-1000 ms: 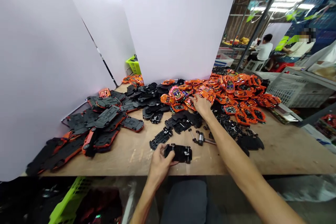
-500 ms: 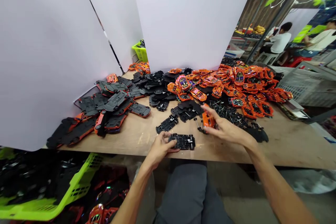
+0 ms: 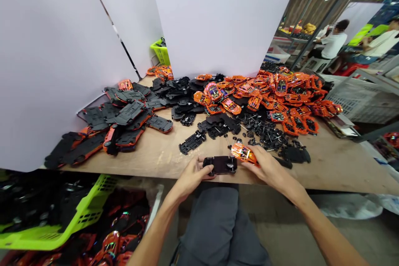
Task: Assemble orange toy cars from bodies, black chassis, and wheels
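Note:
At the near edge of the wooden table (image 3: 336,170) my left hand (image 3: 189,176) grips a black toy-car chassis (image 3: 220,165) fitted with wheels. My right hand (image 3: 268,167) holds an orange toy-car body shell (image 3: 243,152) right beside the chassis, its left end almost touching it. Both hands are closed round their parts. Behind them lie loose black chassis plates (image 3: 192,141) and a scatter of small black wheels on metal axles (image 3: 268,133).
A big heap of orange shells (image 3: 280,95) fills the back right of the table; assembled cars lying underside-up (image 3: 124,124) pile at the left. White boards (image 3: 218,16) stand behind. A green basket (image 3: 77,216) sits below left. People sit far right.
My right hand took an orange shell from the pile and drew it back to the chassis. My left hand lifted the chassis slightly toward the table edge. The camera tilted down.

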Demonstrator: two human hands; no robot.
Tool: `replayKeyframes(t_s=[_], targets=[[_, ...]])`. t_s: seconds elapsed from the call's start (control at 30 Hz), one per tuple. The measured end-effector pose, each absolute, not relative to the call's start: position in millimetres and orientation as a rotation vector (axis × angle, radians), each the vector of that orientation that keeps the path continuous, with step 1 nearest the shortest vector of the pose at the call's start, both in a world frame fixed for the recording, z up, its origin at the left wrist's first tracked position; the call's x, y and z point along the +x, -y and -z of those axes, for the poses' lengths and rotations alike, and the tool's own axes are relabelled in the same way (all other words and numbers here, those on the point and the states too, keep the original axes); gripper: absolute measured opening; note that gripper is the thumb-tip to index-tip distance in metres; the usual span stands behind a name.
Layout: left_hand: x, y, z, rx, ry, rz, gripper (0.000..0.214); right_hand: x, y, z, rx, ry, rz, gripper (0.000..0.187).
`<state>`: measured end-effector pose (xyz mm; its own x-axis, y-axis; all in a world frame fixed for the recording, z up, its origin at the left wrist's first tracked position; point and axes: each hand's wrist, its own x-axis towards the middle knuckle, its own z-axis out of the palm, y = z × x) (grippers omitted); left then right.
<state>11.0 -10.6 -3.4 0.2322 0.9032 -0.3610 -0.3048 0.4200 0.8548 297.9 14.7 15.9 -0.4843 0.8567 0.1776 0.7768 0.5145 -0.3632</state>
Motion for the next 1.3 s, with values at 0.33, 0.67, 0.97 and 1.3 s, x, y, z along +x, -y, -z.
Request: replayKeyframes(t_s=[0.33,0.67,0.97,1.3], targets=[[-7.8,10.7,-0.6,0.711,-0.969,-0.824,0.049,277.0,-19.9,-32.0,-1.313,2.272,-0.451,0.048],[-5.7,8.4,12.1,0.646,-0.886,-0.885,0.049,240.7,-14.3,-31.0,-0.963,2.526,-0.615,0.054],[0.6,10.0,6.8,0.682,-0.889,-0.904,0.052,230.3,-20.3,-13.5,-0.9,2.598,-0.565,0.057],[8.3,13.9,-0.8,0.63,-0.963,-0.958,0.047,228.4,-18.0,-4.3,-0.931,2.571,-0.586,0.062]])
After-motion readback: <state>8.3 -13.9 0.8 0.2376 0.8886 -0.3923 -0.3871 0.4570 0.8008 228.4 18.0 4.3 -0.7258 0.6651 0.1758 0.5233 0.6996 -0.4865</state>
